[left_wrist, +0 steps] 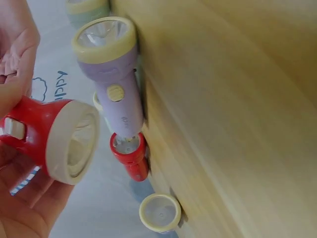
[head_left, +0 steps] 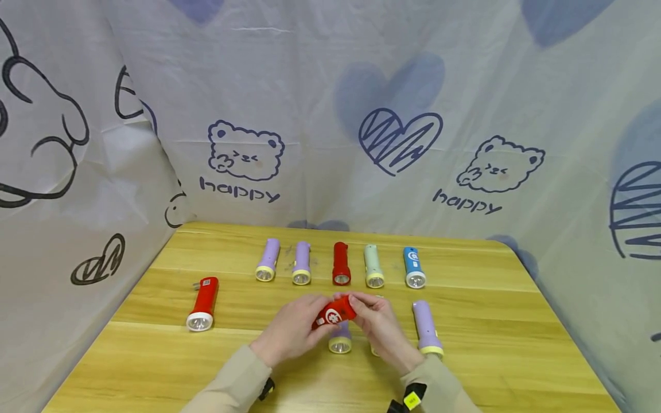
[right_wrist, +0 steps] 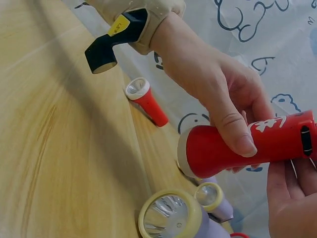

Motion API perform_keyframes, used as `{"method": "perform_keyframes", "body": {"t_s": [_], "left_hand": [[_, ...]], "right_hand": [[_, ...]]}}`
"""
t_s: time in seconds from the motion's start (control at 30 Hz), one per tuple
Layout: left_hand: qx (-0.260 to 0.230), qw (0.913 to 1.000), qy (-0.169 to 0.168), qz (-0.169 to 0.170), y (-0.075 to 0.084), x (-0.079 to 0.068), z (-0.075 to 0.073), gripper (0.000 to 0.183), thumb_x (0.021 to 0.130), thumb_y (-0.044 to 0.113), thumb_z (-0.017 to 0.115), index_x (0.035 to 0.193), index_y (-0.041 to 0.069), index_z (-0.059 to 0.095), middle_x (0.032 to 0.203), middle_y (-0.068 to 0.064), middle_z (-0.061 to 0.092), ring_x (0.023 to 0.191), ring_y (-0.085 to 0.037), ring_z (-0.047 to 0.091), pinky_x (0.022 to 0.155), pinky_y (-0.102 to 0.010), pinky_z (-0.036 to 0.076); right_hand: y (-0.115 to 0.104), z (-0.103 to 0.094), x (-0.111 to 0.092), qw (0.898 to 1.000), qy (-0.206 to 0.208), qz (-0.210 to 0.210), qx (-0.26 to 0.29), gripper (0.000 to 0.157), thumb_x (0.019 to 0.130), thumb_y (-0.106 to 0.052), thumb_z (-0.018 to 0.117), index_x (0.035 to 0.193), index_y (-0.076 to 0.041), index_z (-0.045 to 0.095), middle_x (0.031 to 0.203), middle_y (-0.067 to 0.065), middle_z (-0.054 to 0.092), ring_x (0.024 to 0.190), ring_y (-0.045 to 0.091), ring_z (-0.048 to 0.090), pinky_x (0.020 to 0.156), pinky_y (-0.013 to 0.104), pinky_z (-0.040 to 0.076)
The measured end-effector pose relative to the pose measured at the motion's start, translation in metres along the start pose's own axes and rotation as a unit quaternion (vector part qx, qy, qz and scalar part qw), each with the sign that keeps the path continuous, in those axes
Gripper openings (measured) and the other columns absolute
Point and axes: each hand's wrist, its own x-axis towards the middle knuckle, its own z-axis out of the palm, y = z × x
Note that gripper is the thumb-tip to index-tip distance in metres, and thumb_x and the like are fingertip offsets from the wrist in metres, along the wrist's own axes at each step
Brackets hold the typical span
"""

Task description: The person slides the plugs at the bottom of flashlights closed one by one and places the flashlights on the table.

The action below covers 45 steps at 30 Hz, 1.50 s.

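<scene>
In the head view a red flashlight (head_left: pixel 334 313) with a white emblem is held above the front middle of the table, tilted. My left hand (head_left: pixel 291 328) grips its body, thumb along the near side. At the tail end my right hand (head_left: pixel 381 328) pinches it between thumb and fingers. The right wrist view shows the left thumb lying across the red flashlight (right_wrist: pixel 233 146) and a black slider near its tail. Its white-rimmed head and white switch appear in the left wrist view. Below the hands lies a purple flashlight (head_left: pixel 339 339), partly covered.
A row along the back holds purple (head_left: pixel 268 259), red (head_left: pixel 341 263), green (head_left: pixel 372 265) and blue (head_left: pixel 413 267) flashlights. At left lies a red flashlight (head_left: pixel 205 304), plug prongs out; at right, a purple flashlight (head_left: pixel 426 326). Another, mostly hidden, lies behind my right hand. A printed curtain (head_left: pixel 320 172) hangs behind.
</scene>
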Motion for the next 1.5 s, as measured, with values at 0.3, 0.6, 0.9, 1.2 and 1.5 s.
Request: {"method": "perform_keyframes", "body": {"t_s": [0.3, 0.6, 0.9, 1.2, 1.5], "left_hand": [[-0.101, 0.9941, -0.015, -0.037, 0.001, 0.007, -0.010, 0.030, 0.091, 0.026, 0.075, 0.112, 0.009, 0.063, 0.097, 0.002, 0.065, 0.077, -0.006, 0.058, 0.064, -0.016, 0.050], [-0.176, 0.9745, -0.007, -0.138, 0.002, 0.014, -0.023, 0.034, 0.093, 0.030, 0.074, 0.115, 0.007, 0.062, 0.098, -0.004, 0.070, 0.080, -0.010, 0.065, 0.063, -0.018, 0.054], [-0.179, 0.9510, 0.002, -0.252, -0.012, 0.021, -0.025, 0.032, 0.088, 0.034, 0.078, 0.100, 0.007, 0.065, 0.082, -0.002, 0.069, 0.062, -0.008, 0.059, 0.052, -0.021, 0.051], [-0.166, 0.9345, -0.063, -0.308, -0.027, 0.014, -0.015, 0.034, 0.089, 0.039, 0.076, 0.094, 0.007, 0.065, 0.077, -0.002, 0.067, 0.062, -0.011, 0.059, 0.056, -0.024, 0.049], [-0.170, 0.9141, -0.108, -0.352, -0.038, 0.006, -0.008, 0.037, 0.089, 0.041, 0.073, 0.083, 0.006, 0.064, 0.070, -0.004, 0.064, 0.058, -0.014, 0.054, 0.052, -0.024, 0.042]], "right_hand": [[-0.008, -0.006, 0.000, 0.998, 0.052, 0.013, 0.027, 0.029, 0.108, -0.017, 0.044, 0.102, -0.018, 0.073, 0.104, -0.007, 0.076, 0.104, 0.008, 0.070, 0.099, 0.024, 0.056], [-0.019, -0.022, -0.008, 0.997, 0.074, 0.010, 0.030, 0.030, 0.109, -0.016, 0.039, 0.119, -0.001, 0.063, 0.109, 0.002, 0.075, 0.110, 0.016, 0.070, 0.106, 0.033, 0.054], [-0.019, -0.032, -0.013, 0.998, 0.054, 0.007, 0.007, 0.026, 0.109, -0.019, 0.042, 0.111, -0.013, 0.067, 0.109, -0.001, 0.075, 0.109, 0.015, 0.069, 0.105, 0.032, 0.054], [-0.016, -0.035, -0.016, 0.999, 0.040, 0.017, 0.002, 0.026, 0.109, -0.019, 0.042, 0.109, -0.013, 0.068, 0.109, -0.002, 0.074, 0.108, 0.015, 0.069, 0.106, 0.034, 0.054], [-0.012, -0.034, -0.016, 1.000, 0.002, 0.022, -0.021, 0.026, 0.109, -0.022, 0.043, 0.110, -0.014, 0.068, 0.107, -0.004, 0.075, 0.104, 0.012, 0.070, 0.100, 0.029, 0.056]]}}
